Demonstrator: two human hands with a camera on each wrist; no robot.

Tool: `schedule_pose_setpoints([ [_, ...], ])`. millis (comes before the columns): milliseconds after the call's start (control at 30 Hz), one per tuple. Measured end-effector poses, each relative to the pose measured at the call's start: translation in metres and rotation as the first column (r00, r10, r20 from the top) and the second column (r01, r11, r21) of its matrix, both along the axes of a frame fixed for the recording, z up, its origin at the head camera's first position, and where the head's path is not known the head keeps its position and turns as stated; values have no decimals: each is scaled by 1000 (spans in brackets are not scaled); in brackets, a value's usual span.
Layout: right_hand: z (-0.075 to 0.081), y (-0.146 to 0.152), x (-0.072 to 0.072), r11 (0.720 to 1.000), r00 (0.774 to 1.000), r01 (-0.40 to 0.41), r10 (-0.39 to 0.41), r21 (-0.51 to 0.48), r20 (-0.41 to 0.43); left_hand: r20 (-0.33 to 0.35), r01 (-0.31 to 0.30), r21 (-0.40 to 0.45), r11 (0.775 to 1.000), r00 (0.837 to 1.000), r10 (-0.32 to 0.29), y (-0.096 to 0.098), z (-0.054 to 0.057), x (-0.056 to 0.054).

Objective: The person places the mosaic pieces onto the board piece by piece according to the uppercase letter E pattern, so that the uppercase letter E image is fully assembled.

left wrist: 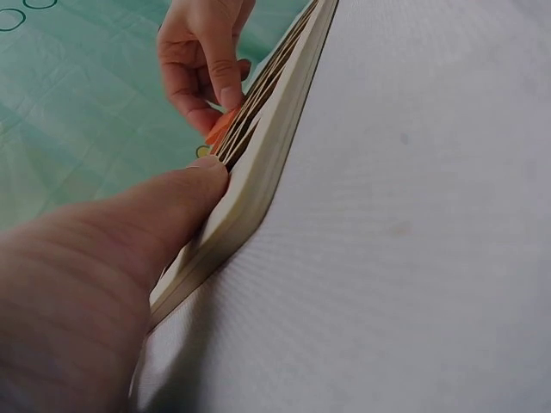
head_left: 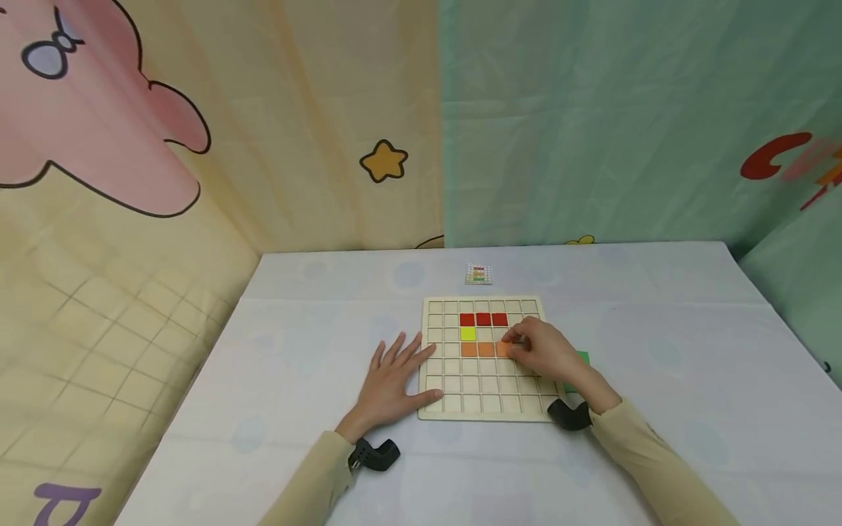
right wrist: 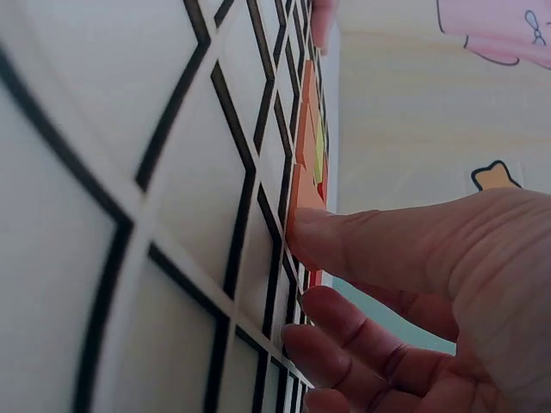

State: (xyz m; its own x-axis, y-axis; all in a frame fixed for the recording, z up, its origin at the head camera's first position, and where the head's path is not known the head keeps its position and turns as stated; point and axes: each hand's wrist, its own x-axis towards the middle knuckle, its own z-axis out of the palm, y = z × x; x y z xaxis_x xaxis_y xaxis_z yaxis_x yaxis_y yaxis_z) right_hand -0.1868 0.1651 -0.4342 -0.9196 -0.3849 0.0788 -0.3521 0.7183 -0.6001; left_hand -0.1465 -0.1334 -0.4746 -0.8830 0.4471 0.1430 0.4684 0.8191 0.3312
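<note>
A pale wooden grid board (head_left: 454, 404) lies flat on the table. My left hand (head_left: 391, 383) rests at its left edge, fingers spread and straight, with fingertips and thumb over the rim. Between thumb and fingers, my right hand (head_left: 549, 351) pinches an orange square tile (head_left: 503, 349) at the right end of a row. Two more orange tiles (head_left: 477, 349) sit in cells to its left. Above them is one yellow tile (head_left: 468, 334), then a row of red tiles (head_left: 483, 319). In the right wrist view the thumb (right wrist: 344, 241) presses on the orange tile (right wrist: 307, 194).
Beyond the board lies a small card (head_left: 478, 274) printed with a coloured grid. Something green (head_left: 583, 358) lies at the board's right, partly hidden under the right wrist. Both wrists wear black camera mounts (head_left: 376, 455). Printed curtains (head_left: 566, 146) hang behind the table (head_left: 296, 329).
</note>
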Motion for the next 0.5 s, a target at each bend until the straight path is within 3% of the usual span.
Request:
schedule_pose_setpoints([
  [333, 4, 4, 6, 999, 1000, -23, 23, 40, -1, 12, 7, -3, 1000, 1000, -7, 1, 3, 1],
  [500, 5, 13, 4, 994, 994, -107, 106, 24, 30, 1, 7, 3, 1000, 1000, -7, 1, 4, 1],
])
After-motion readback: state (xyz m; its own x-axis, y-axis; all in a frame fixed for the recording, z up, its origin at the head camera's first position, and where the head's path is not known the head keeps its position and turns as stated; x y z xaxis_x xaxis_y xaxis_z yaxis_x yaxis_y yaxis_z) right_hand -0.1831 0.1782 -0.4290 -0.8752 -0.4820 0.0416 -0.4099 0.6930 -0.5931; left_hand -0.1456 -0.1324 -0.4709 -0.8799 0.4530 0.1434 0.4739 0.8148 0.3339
